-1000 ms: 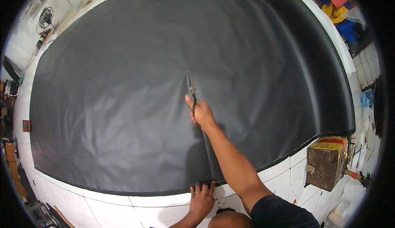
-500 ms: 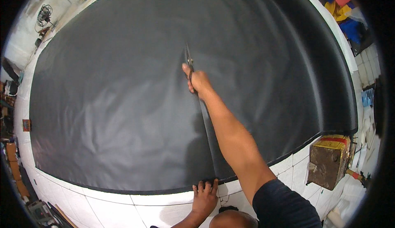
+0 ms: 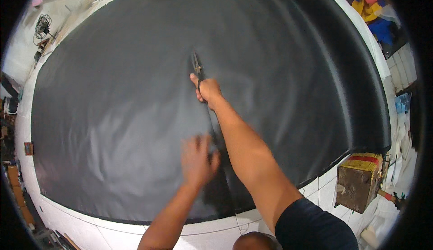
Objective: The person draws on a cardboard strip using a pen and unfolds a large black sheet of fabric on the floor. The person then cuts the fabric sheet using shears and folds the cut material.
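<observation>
A large sheet of smooth black material, like leatherette (image 3: 122,92), lies spread on the floor. My right hand (image 3: 208,91) is closed around the handles of a pair of scissors (image 3: 196,65) near the sheet's middle, blades pointing toward the far side. Behind the scissors, a slit runs through the sheet back toward its near edge, partly hidden by my right forearm. My left hand (image 3: 198,160), blurred by motion, is over the sheet just left of the slit. Its fingers are apart and hold nothing; whether it touches the sheet I cannot tell.
Along the right, the sheet rises in a thick fold or roll. A worn brown box (image 3: 358,182) stands by its near right corner, on white tiles. Coloured scraps (image 3: 370,11) lie at the far right, a coiled black cable (image 3: 43,27) at the far left.
My left hand has left the sheet's near edge and moved forward over the material. My right hand and the scissors appear slightly farther left in the view.
</observation>
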`<state>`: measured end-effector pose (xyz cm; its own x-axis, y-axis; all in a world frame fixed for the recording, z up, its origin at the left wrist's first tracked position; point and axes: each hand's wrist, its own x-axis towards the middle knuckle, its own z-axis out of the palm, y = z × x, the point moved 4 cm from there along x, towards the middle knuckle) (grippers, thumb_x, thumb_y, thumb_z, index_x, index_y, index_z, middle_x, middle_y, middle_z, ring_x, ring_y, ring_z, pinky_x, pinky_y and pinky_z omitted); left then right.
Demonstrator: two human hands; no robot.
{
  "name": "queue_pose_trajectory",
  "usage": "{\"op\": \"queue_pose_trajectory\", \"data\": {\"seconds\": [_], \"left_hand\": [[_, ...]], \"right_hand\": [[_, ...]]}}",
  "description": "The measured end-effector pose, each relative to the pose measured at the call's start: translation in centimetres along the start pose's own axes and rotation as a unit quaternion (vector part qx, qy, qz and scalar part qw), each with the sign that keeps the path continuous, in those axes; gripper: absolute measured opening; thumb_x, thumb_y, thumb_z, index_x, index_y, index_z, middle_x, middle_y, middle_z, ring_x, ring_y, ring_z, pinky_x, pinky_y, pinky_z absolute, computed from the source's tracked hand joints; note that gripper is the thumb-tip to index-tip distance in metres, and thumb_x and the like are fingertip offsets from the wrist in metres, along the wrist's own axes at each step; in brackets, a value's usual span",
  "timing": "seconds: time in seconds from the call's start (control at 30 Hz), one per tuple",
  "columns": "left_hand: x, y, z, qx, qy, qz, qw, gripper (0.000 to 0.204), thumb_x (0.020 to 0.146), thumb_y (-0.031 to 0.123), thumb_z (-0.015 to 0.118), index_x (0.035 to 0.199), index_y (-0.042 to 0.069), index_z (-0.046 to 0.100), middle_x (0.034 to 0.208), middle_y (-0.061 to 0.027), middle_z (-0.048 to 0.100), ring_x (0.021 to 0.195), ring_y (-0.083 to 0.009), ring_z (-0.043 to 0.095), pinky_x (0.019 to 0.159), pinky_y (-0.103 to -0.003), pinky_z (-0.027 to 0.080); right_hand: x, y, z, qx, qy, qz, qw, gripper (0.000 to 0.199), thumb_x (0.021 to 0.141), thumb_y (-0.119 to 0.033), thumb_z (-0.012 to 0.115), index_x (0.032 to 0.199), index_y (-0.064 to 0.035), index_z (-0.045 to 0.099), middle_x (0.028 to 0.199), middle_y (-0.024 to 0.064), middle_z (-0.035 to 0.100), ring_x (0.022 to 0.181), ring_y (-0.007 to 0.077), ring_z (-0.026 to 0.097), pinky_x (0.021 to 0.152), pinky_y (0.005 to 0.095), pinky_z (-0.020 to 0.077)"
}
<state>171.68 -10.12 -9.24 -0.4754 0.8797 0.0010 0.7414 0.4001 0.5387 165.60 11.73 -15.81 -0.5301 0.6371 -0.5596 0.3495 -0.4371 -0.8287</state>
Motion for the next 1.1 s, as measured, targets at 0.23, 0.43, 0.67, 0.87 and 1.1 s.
{"op": "queue_pose_trajectory", "data": {"seconds": [0.23, 0.43, 0.67, 0.87, 1.1], "left_hand": [[7.8, -6.0, 2.0, 0.148, 0.120, -0.024, 0.981, 0.059, 0.083, 0.039, 0.062, 0.127, 0.002, 0.051, 0.130, -0.0230, 0.046, 0.128, -0.0428, 0.037, 0.109, -0.060, 0.023], [9.0, -5.6, 1.7, 0.147, 0.076, -0.051, 0.985, 0.061, 0.082, 0.040, 0.062, 0.130, 0.004, 0.048, 0.131, -0.0236, 0.045, 0.129, -0.0431, 0.035, 0.110, -0.060, 0.020], [9.0, -7.1, 1.7, 0.123, 0.052, -0.073, 0.988, 0.064, 0.079, 0.044, 0.062, 0.127, 0.004, 0.050, 0.129, -0.0234, 0.044, 0.127, -0.0449, 0.036, 0.108, -0.064, 0.020], [8.9, -7.2, 2.8, 0.132, 0.033, -0.076, 0.988, 0.062, 0.080, 0.046, 0.060, 0.125, 0.005, 0.050, 0.131, -0.0229, 0.041, 0.129, -0.0440, 0.033, 0.108, -0.065, 0.021], [9.2, -7.6, 3.2, 0.143, 0.039, -0.067, 0.987, 0.061, 0.081, 0.048, 0.059, 0.126, 0.007, 0.049, 0.131, -0.0204, 0.039, 0.131, -0.0424, 0.030, 0.108, -0.066, 0.021]], "right_hand": [[0.5, 0.5, 0.5, 0.025, 0.006, -0.014, 1.000, 0.053, 0.083, -0.054, 0.068, 0.068, -0.0061, 0.051, 0.059, 0.0040, 0.052, 0.047, 0.0117, 0.049, 0.042, 0.0266, 0.0407], [0.1, -0.5, 0.2, -0.052, 0.045, 0.011, 0.998, 0.054, 0.084, -0.056, 0.066, 0.067, -0.0062, 0.052, 0.057, 0.0017, 0.052, 0.047, 0.0115, 0.051, 0.045, 0.0266, 0.0417], [0.8, 0.9, 1.0, -0.036, 0.077, 0.035, 0.996, 0.051, 0.085, -0.053, 0.067, 0.069, -0.0062, 0.053, 0.053, 0.0013, 0.050, 0.046, 0.0114, 0.050, 0.045, 0.0269, 0.0403], [1.6, 1.0, 1.2, -0.056, 0.118, -0.002, 0.991, 0.047, 0.085, -0.049, 0.070, 0.072, -0.0072, 0.052, 0.056, -0.0005, 0.049, 0.047, 0.0090, 0.047, 0.046, 0.0256, 0.0388], [9.0, -5.0, 1.2, -0.064, 0.094, 0.012, 0.993, 0.049, 0.084, -0.051, 0.070, 0.069, -0.0095, 0.049, 0.056, -0.0018, 0.048, 0.048, 0.0087, 0.047, 0.045, 0.0258, 0.0390]]}}
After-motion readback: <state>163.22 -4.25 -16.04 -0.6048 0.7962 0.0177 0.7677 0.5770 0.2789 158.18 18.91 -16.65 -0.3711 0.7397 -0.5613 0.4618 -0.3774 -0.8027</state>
